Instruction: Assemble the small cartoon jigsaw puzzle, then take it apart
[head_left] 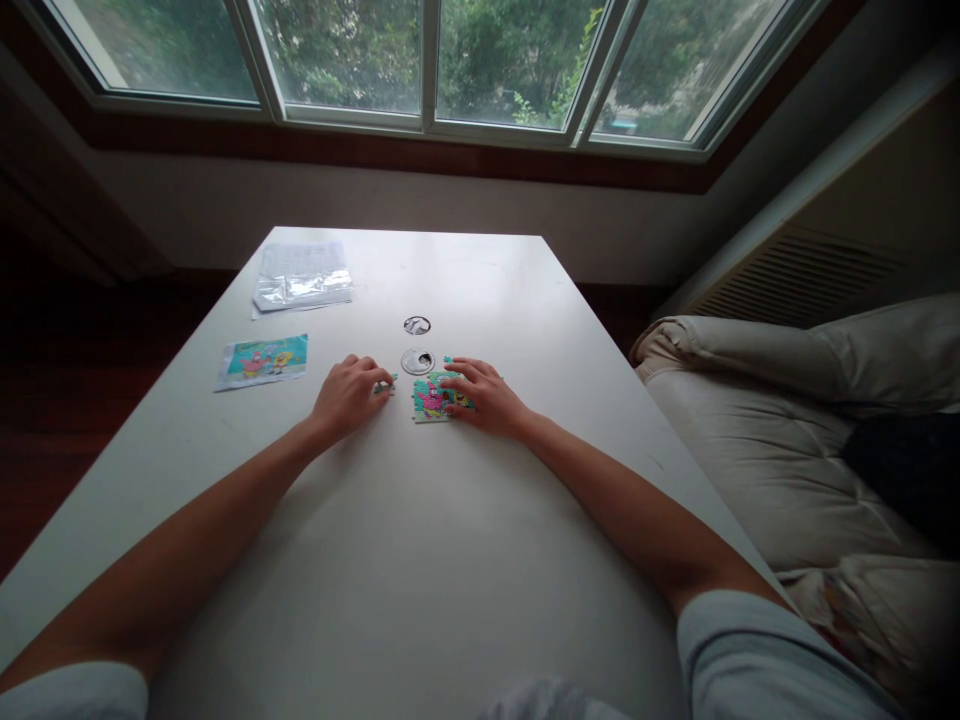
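Observation:
A small, partly joined jigsaw puzzle (pixel 429 397) lies on the white table, with a pink cartoon figure and green-blue parts showing. Over its right side rests my right hand (pixel 491 397), fingers stretched out and apart, hiding part of the picture. To the left of the puzzle, my left hand (pixel 349 395) pinches a small greenish puzzle piece (pixel 391 381) between thumb and fingers, a short gap from the puzzle's left edge. Another loose puzzle piece (pixel 448 359) sits just above the puzzle, by my right fingertips.
Two round shiny discs (pixel 418 361) are beyond the puzzle. A printed picture sheet (pixel 264 361) with the cartoon figures lies at the left. Behind it is a clear plastic bag with papers (pixel 302 275). A pale sofa (pixel 750 440) stands along the table's right side.

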